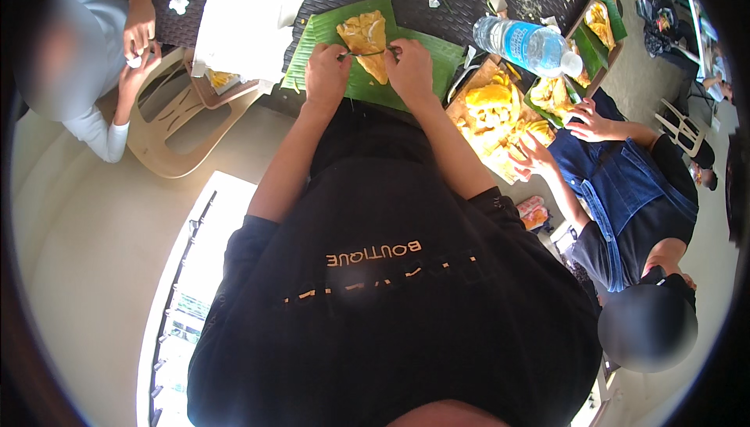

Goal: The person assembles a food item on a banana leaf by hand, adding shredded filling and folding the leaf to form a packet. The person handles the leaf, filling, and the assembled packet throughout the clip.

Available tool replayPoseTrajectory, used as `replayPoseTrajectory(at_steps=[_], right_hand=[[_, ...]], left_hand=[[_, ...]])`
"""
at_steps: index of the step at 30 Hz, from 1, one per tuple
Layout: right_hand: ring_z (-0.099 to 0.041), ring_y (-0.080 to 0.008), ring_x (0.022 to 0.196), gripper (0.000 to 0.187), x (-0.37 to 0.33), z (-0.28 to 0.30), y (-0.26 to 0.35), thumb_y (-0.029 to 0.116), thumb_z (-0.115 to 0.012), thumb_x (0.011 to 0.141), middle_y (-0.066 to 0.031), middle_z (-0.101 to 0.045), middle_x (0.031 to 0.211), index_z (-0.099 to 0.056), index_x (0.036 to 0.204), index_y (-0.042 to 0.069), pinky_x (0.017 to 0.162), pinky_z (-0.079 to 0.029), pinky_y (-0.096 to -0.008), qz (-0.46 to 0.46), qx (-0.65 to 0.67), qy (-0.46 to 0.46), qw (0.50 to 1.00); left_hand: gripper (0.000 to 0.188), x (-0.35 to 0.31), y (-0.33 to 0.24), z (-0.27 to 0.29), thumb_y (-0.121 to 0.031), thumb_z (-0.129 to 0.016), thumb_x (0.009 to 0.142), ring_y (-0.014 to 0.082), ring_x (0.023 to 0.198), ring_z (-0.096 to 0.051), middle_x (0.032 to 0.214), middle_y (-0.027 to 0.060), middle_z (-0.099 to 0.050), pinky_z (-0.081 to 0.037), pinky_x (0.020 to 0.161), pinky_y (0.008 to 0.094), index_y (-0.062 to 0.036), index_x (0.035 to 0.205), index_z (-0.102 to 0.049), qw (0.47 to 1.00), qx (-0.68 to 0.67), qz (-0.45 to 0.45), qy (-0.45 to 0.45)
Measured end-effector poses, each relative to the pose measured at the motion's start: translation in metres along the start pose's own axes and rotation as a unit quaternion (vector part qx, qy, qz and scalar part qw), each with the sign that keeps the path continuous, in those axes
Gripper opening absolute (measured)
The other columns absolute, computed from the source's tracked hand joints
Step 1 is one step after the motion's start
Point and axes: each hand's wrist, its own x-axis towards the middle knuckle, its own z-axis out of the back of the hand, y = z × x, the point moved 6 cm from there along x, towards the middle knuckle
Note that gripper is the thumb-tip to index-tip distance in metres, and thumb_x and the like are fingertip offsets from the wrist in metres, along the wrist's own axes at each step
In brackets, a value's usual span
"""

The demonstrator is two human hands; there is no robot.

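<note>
We record one folded, roughly triangular yellow-tan parcel (362, 32), lying on layered green banana leaves (320, 32) over a dark woven tabletop (414, 14), between our two hands. Our left hand (326, 75) pinches one end of a thin dark-green strip (369, 53), our right hand (410, 74) the other, the strip stretched across the parcel; whether it passes beneath, we cannot tell. To our right we list one clear blue-labelled water bottle (525, 44) and a heap of yellow food (492, 103); to our left, stacked white sheets (244, 25).
</note>
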Motion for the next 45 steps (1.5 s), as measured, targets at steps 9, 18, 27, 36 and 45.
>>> replayPoseTrajectory(at_steps=[9, 18, 27, 36, 45], right_hand=[[-0.063, -0.0350, 0.087, 0.017, 0.000, -0.004, 0.002, 0.015, -0.067, 0.079, -0.0160, -0.065, 0.089, -0.069, 0.091, 0.002, 0.078, -0.050, -0.0447, 0.008, -0.015, -0.013, 1.000], [-0.069, -0.0308, 0.080, 0.014, 0.002, -0.009, 0.001, 0.011, -0.066, 0.077, -0.0154, -0.071, 0.083, -0.072, 0.084, 0.001, 0.076, -0.055, -0.0386, -0.057, 0.069, -0.015, 0.996], [-0.071, -0.0245, 0.078, 0.018, 0.001, -0.006, -0.003, 0.014, -0.069, 0.078, -0.0150, -0.072, 0.082, -0.071, 0.088, -0.001, 0.076, -0.055, -0.0333, -0.078, 0.101, -0.017, 0.992], [-0.065, -0.0272, 0.077, 0.022, -0.005, -0.007, -0.005, 0.016, -0.073, 0.078, -0.0144, -0.066, 0.084, -0.069, 0.091, -0.001, 0.073, -0.051, -0.0383, -0.009, 0.054, -0.064, 0.996], [-0.065, -0.0330, 0.085, 0.017, -0.002, -0.009, 0.001, 0.015, -0.069, 0.080, -0.0146, -0.068, 0.089, -0.068, 0.091, 0.002, 0.077, -0.050, -0.0431, -0.024, 0.063, -0.024, 0.997]], left_hand=[[0.022, -0.005, -0.004, -0.005, -0.014, -0.072, 0.078, 0.0216, 0.077, -0.071, 0.083, 0.0148, -0.072, -0.055, 0.071, 0.0314, 0.0022, 0.093, -0.071, 0.993, -0.067, 0.099, -0.011], [0.037, -0.007, 0.027, -0.027, -0.008, -0.074, 0.076, 0.0139, 0.072, -0.068, 0.084, 0.0128, -0.071, -0.053, 0.063, 0.0238, 0.0112, 0.106, -0.065, 0.941, -0.208, 0.266, 0.032], [0.038, -0.009, 0.033, -0.032, -0.018, -0.080, 0.071, 0.0175, 0.068, -0.069, 0.084, 0.0128, -0.072, -0.055, 0.067, 0.0307, 0.0046, 0.099, -0.069, 0.950, -0.181, 0.251, -0.038], [0.031, -0.016, -0.003, -0.011, -0.017, -0.081, 0.070, 0.0215, 0.072, -0.067, 0.083, 0.0117, -0.070, -0.053, 0.073, 0.0345, 0.0012, 0.093, -0.070, 0.977, -0.033, 0.184, -0.106], [0.027, -0.010, -0.004, -0.014, -0.012, -0.079, 0.072, 0.0210, 0.078, -0.070, 0.084, 0.0123, -0.072, -0.054, 0.074, 0.0328, 0.0027, 0.092, -0.068, 0.969, -0.077, 0.214, -0.102]])
